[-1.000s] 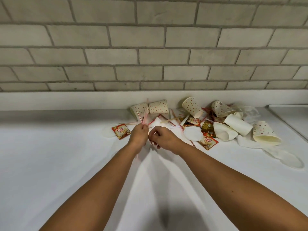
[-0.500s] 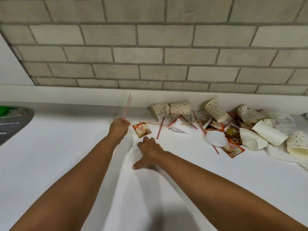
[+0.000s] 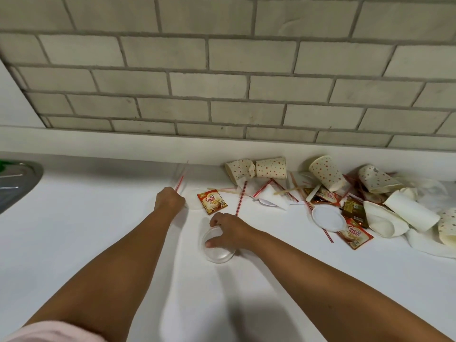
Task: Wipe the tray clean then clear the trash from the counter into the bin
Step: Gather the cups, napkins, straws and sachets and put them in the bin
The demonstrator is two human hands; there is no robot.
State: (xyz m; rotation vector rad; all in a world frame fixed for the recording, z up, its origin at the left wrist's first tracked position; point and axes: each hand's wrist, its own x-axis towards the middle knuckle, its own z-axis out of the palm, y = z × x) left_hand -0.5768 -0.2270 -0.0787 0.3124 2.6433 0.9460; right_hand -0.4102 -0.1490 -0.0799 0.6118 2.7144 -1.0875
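Note:
My left hand [image 3: 169,201] grips a few red-striped straws [image 3: 179,182] that stick up toward the wall. My right hand [image 3: 228,230] holds a clear plastic cup lid [image 3: 216,250] by its rim, just above the white counter [image 3: 98,230]. A Coffee mate sachet [image 3: 211,201] lies flat between the two hands. Further right is a heap of trash: spotted paper cups [image 3: 271,167], plain white cups [image 3: 409,214], more sachets [image 3: 354,233], straws [image 3: 240,198], a white lid [image 3: 327,217] and crumpled tissue. A metal tray [image 3: 17,178] shows at the left edge.
A grey brick wall [image 3: 222,82] backs the counter above a white upstand. Something green sits on the tray at the far left edge. A pale pink sleeve shows at the bottom left.
My right hand has dropped from the straws to the counter and picked up the clear lid. My left hand kept the straws and moved left. The view shifted left, showing the tray.

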